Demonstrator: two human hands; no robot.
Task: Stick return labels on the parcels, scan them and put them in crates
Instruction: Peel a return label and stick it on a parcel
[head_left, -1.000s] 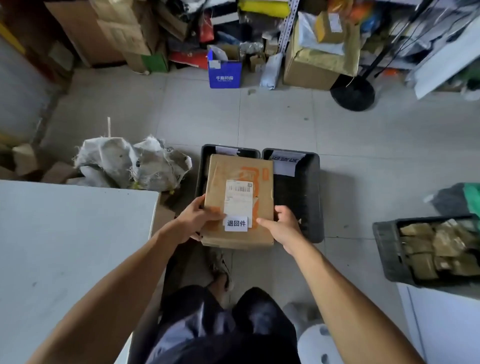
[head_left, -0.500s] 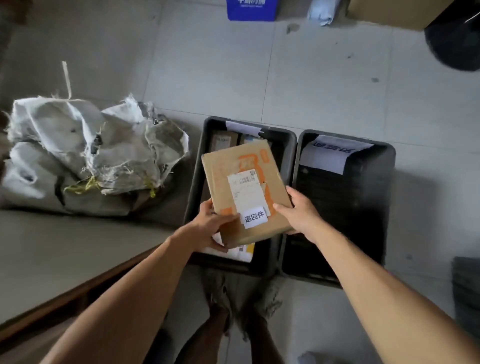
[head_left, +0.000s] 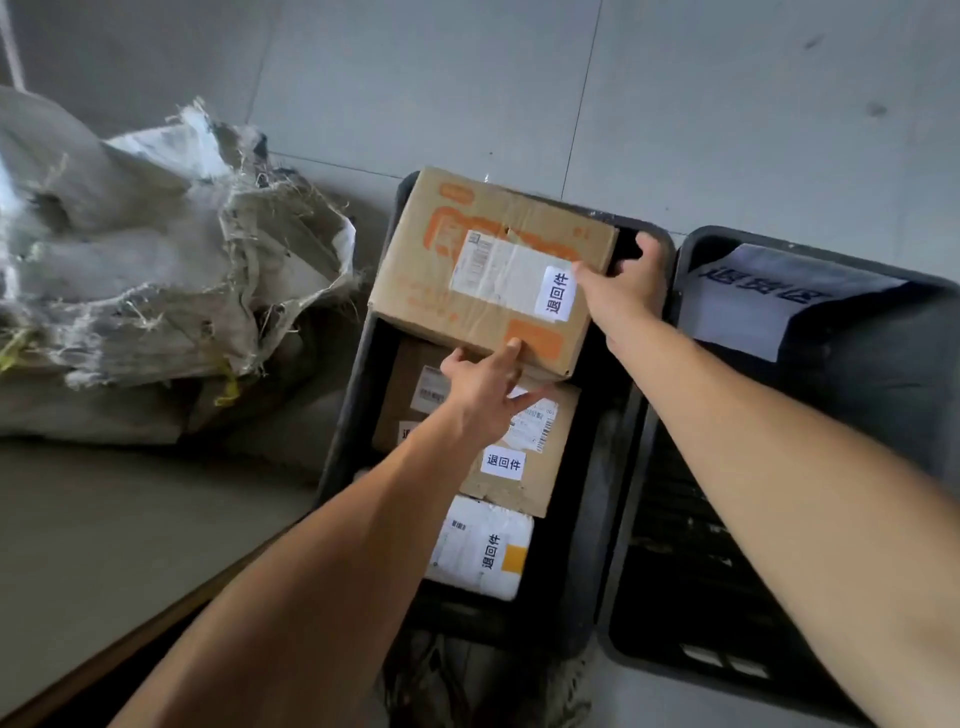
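**Parcel at far end of crate, seating incomplete**

Labelled cardboard parcel (head_left: 493, 270) at upper centre of frame, tilted over far end of left crate (head_left: 343, 452). Right hand (head_left: 621, 283) gripping right edge; left hand (head_left: 485, 382) with straight fingers against near edge, not clasping. Risk: overhang on rim, slide onto brown parcel (head_left: 524, 457) and white parcel (head_left: 480, 548) below. Underside contact hidden; right crate (head_left: 691, 519) interior dark, sign (head_left: 769, 296) hard to read.

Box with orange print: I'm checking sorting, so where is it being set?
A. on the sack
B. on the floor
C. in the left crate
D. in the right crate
C: both hands lower the box into the left crate, over other labelled parcels.
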